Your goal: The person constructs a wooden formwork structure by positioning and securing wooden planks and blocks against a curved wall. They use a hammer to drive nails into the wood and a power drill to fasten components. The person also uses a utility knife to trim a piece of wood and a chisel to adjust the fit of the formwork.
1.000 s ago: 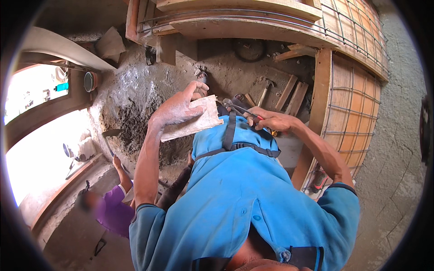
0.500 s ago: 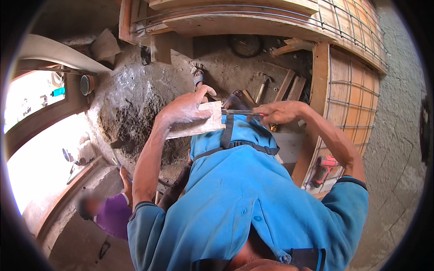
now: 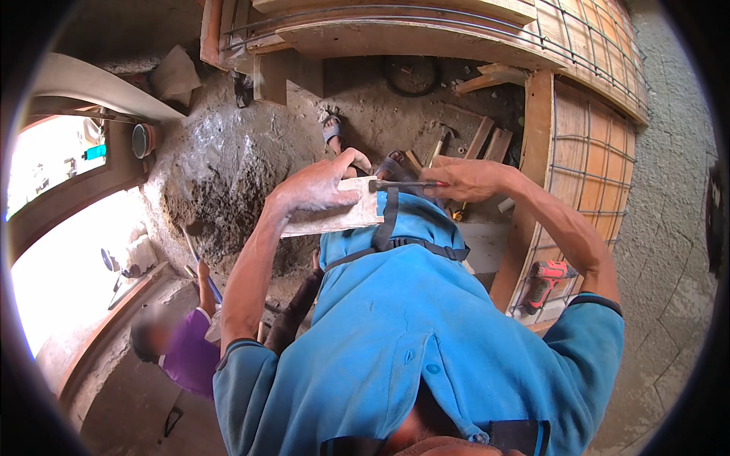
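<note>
My left hand [image 3: 323,188] is wrapped round a pale, flat, straight-edged piece [image 3: 327,220], tile or board, held out in front of my waist. Its material is hard to tell, and the fingers hide part of it. In my right hand [image 3: 471,181] is a slim dark tool [image 3: 407,184] with a red part near the grip. The tool's small dark end lies at the right upper corner of the pale piece; its exact kind is unclear.
A red-and-black cordless drill [image 3: 544,285] lies by the wire mesh [image 3: 589,163] at right. A hammer [image 3: 441,143] and wood offcuts [image 3: 487,140] lie beyond my feet. At left are a mortar heap [image 3: 228,178], a bucket [image 3: 143,141] and a person in purple [image 3: 188,353].
My right hand and the tool have risen slightly, bringing the tool's end onto the piece's corner. My left hand has shifted a little right. The person at left has moved their arm and handled tool.
</note>
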`<state>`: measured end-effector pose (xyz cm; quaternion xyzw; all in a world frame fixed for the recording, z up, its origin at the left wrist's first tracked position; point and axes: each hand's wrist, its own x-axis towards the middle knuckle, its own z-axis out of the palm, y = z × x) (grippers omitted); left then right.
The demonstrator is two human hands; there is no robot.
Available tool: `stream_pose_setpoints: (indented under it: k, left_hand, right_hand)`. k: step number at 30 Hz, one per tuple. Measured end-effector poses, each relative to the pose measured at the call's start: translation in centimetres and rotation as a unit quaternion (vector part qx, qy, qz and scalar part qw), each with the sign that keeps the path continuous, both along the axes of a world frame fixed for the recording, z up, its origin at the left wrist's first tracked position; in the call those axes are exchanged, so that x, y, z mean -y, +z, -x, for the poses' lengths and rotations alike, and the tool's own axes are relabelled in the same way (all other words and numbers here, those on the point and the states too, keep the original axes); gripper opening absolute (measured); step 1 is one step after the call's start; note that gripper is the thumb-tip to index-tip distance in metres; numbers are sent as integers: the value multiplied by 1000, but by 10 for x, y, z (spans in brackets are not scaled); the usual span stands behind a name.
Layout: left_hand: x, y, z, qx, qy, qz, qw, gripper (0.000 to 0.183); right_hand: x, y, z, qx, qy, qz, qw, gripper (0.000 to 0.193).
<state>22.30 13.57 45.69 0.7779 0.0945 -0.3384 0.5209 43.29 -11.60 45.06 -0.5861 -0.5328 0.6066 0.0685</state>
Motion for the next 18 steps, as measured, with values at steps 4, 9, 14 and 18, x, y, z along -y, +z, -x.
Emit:
stream_pose_setpoints:
  k: [4,9,14,18]
  left_hand:
    - [4,10,-3,16,-11,-19,1000,56]
    - [3,17,-2,26,-12,-4,1000,55]
    - [-9,1,17,-61,-93,-31,993,61]
    - [1,-21,25,-73,-68,-147,984,59]
  right_hand:
    - [8,-7,11,65,-69,-37,995,48]
    - [2,2,19,95,-34,33,994,42]
    - [8,3,27,172,-34,-16,984,41]
    - [-5,-15,36,243,-52,-31,968,33]
